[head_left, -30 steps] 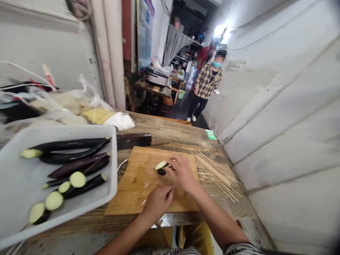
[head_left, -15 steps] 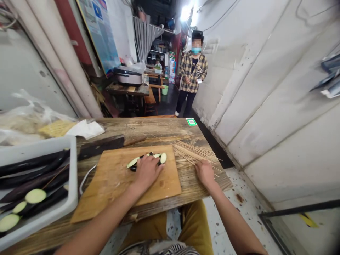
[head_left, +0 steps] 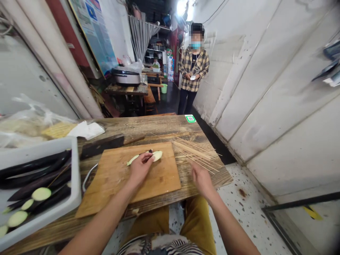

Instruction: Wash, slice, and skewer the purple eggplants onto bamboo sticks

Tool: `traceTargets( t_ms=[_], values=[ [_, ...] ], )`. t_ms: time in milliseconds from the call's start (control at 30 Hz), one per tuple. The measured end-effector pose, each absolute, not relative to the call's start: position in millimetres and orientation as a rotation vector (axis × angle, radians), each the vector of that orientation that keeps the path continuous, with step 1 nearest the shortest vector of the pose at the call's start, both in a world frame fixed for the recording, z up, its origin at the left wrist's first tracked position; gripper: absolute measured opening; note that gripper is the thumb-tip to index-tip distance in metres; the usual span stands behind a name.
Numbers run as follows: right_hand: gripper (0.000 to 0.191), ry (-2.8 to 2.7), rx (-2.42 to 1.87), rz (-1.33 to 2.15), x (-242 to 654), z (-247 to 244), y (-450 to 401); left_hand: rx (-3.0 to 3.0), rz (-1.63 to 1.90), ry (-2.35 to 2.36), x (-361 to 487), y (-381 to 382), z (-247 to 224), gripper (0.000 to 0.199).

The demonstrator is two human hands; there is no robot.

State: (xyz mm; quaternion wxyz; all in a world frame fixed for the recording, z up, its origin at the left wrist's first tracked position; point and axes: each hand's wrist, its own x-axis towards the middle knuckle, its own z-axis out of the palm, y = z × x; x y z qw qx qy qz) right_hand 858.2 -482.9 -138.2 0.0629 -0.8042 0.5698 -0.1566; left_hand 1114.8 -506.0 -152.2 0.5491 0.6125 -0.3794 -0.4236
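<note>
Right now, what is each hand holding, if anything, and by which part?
The left hand pinches an eggplant piece by its left end; whether the right hand, beside the skewers, holds one cannot be told.

The table point(head_left: 148, 124) is of worn, streaked wood, with a green-bordered sticker point(head_left: 190, 118) on its far right corner; past its right edge runs a scuffed white wall point(head_left: 265, 88) with straight seams; along that edge the floor point(head_left: 247, 209) is pale and speckled, marked by a brown stain point(head_left: 242, 193), and it turns dark near the far right corner; a black frame point(head_left: 300, 202) stands farther right; beyond the far edge are a dark stand point(head_left: 126, 90), a green bucket point(head_left: 164, 88) and a grey curtain point(head_left: 138, 37), under a glaring light point(head_left: 182, 7); beyond the far left rise pale pipes point(head_left: 47, 53), a red panel point(head_left: 62, 32) and a blue poster point(head_left: 95, 35).
</note>
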Motion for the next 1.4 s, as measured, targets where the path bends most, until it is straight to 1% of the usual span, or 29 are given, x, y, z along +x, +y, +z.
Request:
traceTargets(
  t_ms=[67, 133, 200, 267, 367, 467, 633, 867, 1200, 1400],
  values=[
    [0.037, 1.402, -2.349, -0.733, 877, -139, -455, 1.297, -1.272, -0.581, 1125, -494, -146, 0.007],
    [0.033, 1.226, -2.235, -0.885, 896, -140, -429, 1.151, -1.489, -0.317, 1133, -483, -140, 0.011],
    [0.035, 1.163, -2.151, -0.880, 911, -142, -409, 1.016, -1.616, -0.087, 1139, -475, -135, 0.014],
    [0.038, 1.101, -2.123, -0.823, 918, -143, -397, 0.980, -1.649, -0.022, 1142, -471, -132, 0.015],
    [0.038, 1.032, -2.143, -0.831, 919, -144, -391, 1.023, -1.627, -0.049, 1145, -467, -130, 0.014],
    [0.036, 1.081, -2.243, -0.852, 915, -143, -392, 1.099, -1.532, -0.096, 1146, -465, -130, 0.010],
    [0.041, 1.118, -2.359, -0.825, 910, -141, -391, 1.102, -1.497, -0.092, 1146, -465, -133, 0.012],
    [0.042, 1.168, -2.314, -0.820, 905, -143, -391, 1.063, -1.501, -0.066, 1145, -468, -129, 0.016],
    [0.041, 1.183, -2.253, -0.836, 903, -144, -391, 1.067, -1.503, -0.098, 1145, -471, -127, 0.015],
    [0.038, 1.195, -2.091, -0.789, 907, -143, -392, 1.085, -1.495, -0.143, 1142, -472, -128, 0.014]
  ],
)
